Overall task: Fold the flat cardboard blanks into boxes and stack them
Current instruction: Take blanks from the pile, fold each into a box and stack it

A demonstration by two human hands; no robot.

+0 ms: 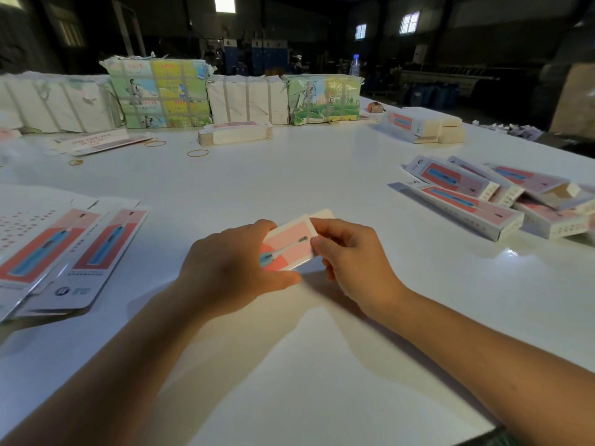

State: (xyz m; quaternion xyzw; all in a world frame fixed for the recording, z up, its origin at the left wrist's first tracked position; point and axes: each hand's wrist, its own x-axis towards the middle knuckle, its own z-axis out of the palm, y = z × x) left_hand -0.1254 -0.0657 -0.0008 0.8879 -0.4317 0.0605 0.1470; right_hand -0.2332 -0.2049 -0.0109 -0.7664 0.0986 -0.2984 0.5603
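Both hands, left (231, 265) and right (351, 255), grip one box (289, 244) with curled fingers; two flat blanks (80, 252) beside.

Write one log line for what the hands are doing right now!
left hand: grips box blank | right hand: pinches its end | folded boxes: piled right | flat blanks: left

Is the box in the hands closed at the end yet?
Not yet. On the box, a pale flap sticks up past the far end. The left hand holds the box while the right hand pinches that end.
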